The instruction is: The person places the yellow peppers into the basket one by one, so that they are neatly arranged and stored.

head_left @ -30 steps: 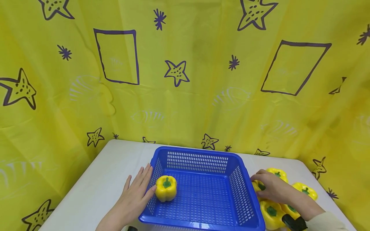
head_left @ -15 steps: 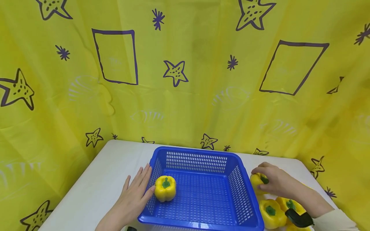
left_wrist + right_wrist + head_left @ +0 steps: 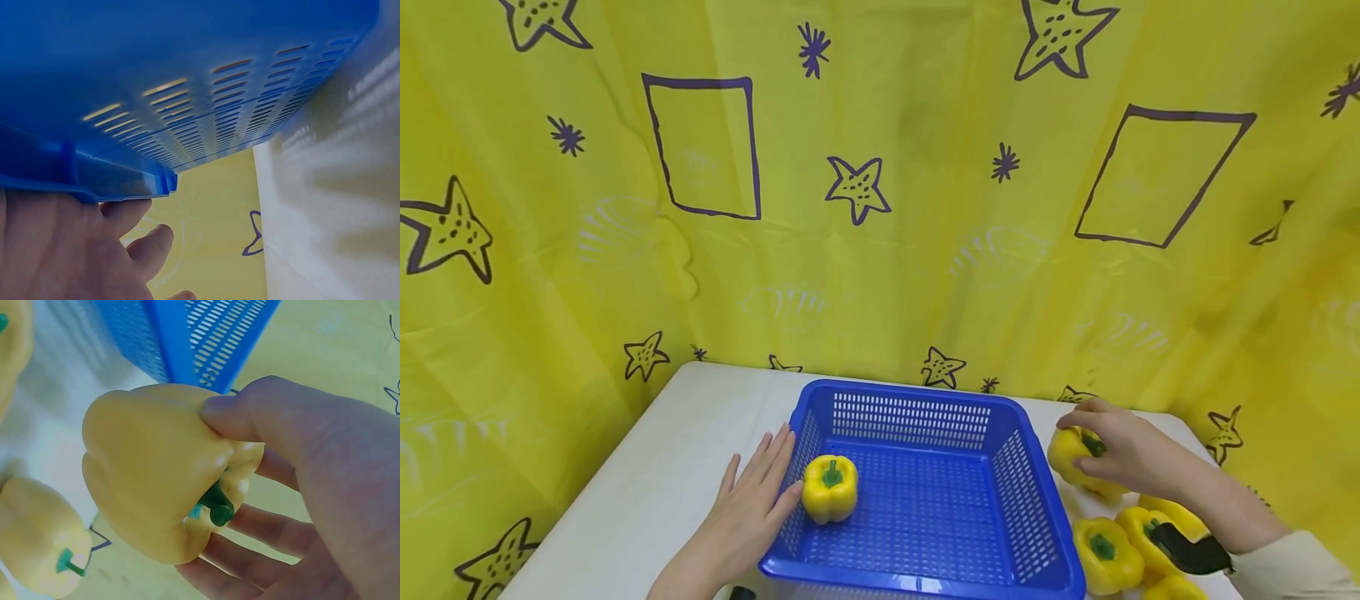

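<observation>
My left hand (image 3: 741,512) lies with straight fingers on the left rim of a blue plastic basket (image 3: 917,392). In the left wrist view, its fingers sit under the basket's lip beside the slotted wall (image 3: 231,87). One yellow bell pepper (image 3: 830,500) stands upright inside the basket, near that left side. My right hand (image 3: 1123,450) grips another yellow bell pepper (image 3: 1066,457) outside the basket's right wall. Seen from the right wrist, the thumb is on one side of this pepper (image 3: 144,469) and the fingers are on the other, its green stem towards the palm.
Several more yellow peppers (image 3: 1105,562) cluster on the white table (image 3: 700,417) right of the basket, below my right forearm. A yellow curtain (image 3: 895,275) with starfish drawings hangs behind and on both sides. A black strap (image 3: 1195,554) shows at my right wrist.
The right hand has lifted its pepper up from beside the basket's right wall and moved slightly farther back. My left hand and the pepper in the basket have stayed in place.
</observation>
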`<move>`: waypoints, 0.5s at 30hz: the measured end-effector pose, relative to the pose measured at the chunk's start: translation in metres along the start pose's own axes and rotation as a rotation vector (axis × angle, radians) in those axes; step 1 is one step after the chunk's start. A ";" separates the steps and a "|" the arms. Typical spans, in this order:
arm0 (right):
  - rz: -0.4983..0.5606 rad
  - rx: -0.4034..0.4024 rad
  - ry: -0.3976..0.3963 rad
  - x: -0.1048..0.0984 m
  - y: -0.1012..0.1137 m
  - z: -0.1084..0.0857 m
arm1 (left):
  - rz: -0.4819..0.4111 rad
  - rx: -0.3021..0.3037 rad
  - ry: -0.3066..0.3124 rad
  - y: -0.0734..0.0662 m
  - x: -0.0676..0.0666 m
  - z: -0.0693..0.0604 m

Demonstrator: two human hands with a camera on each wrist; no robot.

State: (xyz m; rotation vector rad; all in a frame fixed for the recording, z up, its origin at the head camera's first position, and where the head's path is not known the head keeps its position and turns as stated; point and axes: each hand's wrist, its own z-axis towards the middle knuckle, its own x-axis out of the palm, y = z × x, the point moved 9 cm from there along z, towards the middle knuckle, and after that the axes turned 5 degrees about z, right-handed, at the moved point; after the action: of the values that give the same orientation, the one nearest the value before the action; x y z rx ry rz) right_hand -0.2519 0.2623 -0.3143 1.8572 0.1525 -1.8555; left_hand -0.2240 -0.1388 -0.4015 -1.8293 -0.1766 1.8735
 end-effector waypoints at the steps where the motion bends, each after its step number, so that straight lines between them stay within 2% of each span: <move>1: -0.005 -0.011 -0.007 -0.002 0.001 0.001 | 0.000 0.001 -0.002 0.000 0.000 0.000; 15: -0.016 -0.080 -0.084 -0.022 0.028 0.013 | -0.004 0.000 -0.005 0.000 0.000 0.001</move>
State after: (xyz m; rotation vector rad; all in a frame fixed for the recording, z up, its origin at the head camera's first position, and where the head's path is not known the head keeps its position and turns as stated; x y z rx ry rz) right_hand -0.2533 0.2381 -0.2848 1.7262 0.2096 -1.9067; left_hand -0.2253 -0.1382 -0.4013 -1.8235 -0.1819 1.8760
